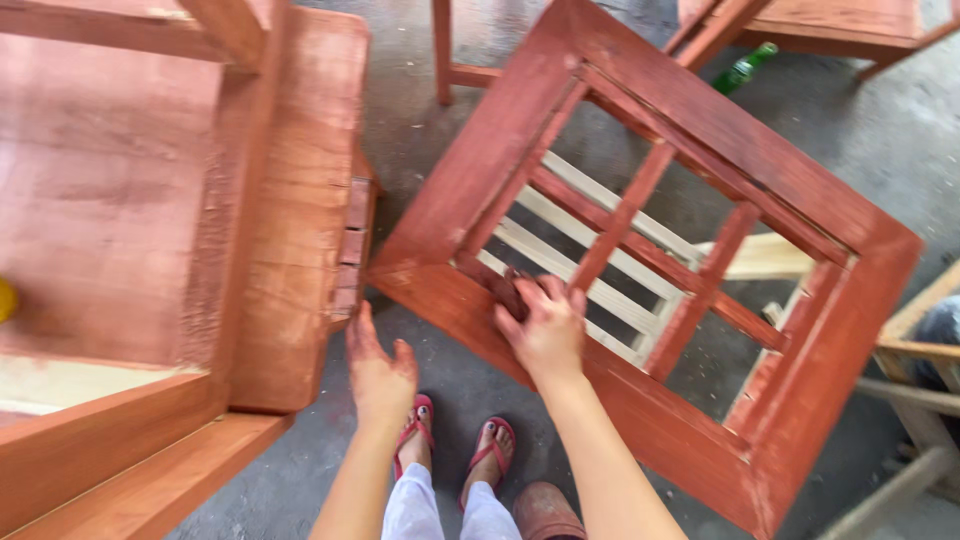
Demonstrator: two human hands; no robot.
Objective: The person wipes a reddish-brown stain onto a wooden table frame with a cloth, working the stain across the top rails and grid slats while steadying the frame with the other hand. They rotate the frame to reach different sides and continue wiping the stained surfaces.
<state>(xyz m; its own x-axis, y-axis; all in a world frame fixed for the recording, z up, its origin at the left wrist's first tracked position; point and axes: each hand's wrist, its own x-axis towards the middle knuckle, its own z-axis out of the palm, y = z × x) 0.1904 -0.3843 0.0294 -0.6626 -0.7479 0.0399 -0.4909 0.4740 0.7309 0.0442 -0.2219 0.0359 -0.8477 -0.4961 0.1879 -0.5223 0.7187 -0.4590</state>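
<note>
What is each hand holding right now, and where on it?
The right hand presses a dark rag onto the red frame's near rail. The left hand hangs open, holding nothing.

Wooden frame [640, 250] stained matt red (pale bare slats [560, 240] beneath), rough grey concrete floor [880, 130]

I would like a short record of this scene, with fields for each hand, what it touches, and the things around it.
Right hand: pressed on the near edge of the red wooden frame, a dark cloth-like thing under the fingers; what it is cannot be told.
Left hand: open, free, close to the frame's corner, touching nothing.
Frame: tilted, with inner bars, pale slats behind.
Left side: large red wooden furniture.
Floor: grey concrete, green bottle at the top.
Feet: red sandals.
</note>
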